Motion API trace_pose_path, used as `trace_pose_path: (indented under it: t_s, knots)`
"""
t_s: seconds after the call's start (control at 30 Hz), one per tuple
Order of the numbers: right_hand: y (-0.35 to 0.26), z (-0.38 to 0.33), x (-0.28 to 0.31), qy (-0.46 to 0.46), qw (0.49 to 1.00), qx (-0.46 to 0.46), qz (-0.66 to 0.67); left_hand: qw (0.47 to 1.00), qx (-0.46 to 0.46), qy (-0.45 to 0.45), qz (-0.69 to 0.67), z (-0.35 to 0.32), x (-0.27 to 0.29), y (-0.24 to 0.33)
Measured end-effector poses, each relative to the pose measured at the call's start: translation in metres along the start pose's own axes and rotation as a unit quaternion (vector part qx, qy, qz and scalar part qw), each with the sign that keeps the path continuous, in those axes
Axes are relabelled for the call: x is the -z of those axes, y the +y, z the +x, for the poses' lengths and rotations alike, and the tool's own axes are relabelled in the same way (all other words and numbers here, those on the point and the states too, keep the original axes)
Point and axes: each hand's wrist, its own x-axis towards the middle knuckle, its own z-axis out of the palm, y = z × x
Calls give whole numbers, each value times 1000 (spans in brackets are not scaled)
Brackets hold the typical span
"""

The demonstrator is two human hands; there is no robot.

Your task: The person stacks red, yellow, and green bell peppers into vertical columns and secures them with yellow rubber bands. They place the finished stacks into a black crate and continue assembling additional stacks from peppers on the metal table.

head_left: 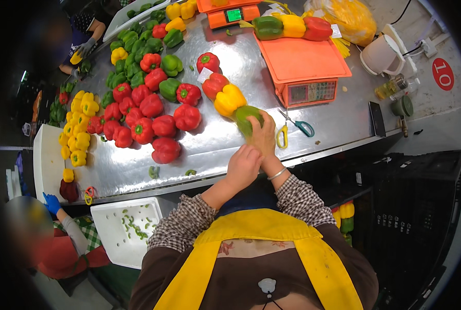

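Observation:
A row of three bell peppers lies on the metal table in front of me: a red pepper [215,86] with a white label at its far end, a yellow pepper [230,99], and a green pepper [247,119] nearest me. My right hand [263,135] wraps around the green pepper from the right. Just below it, my left hand [245,163] is closed with its fingertips together, against the right hand near the wrist. Whatever those fingertips pinch, if anything, is hidden. Scissors [293,126] with one yellow and one teal handle lie beside my right hand.
An orange scale [305,59] carries another row of peppers; a second scale [232,15] stands behind. Loose red peppers [151,105] and yellow peppers [77,129] cover the left. A kettle [380,54] stands far right. A white foam box [106,227] sits below the table edge, near a co-worker's blue glove [51,202].

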Motion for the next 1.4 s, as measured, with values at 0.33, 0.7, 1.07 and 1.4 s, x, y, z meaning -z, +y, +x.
trace_pose_path:
  t_s: [0.33,0.7,1.07,1.4]
  knots:
    - [8,18,17,-166,966,-177,92,987,66,22,-144,24,-2,-37]
    - [21,20,14,-213,752,-477,403,701,539,-92,-458,8,-15,-46]
    - [14,21,18,-211,626,-513,548,924,306,-203,-110,-23,-59,-66]
    - [13,6,4,-186,763,-441,433,918,230,-317,58,5,-16,-27]
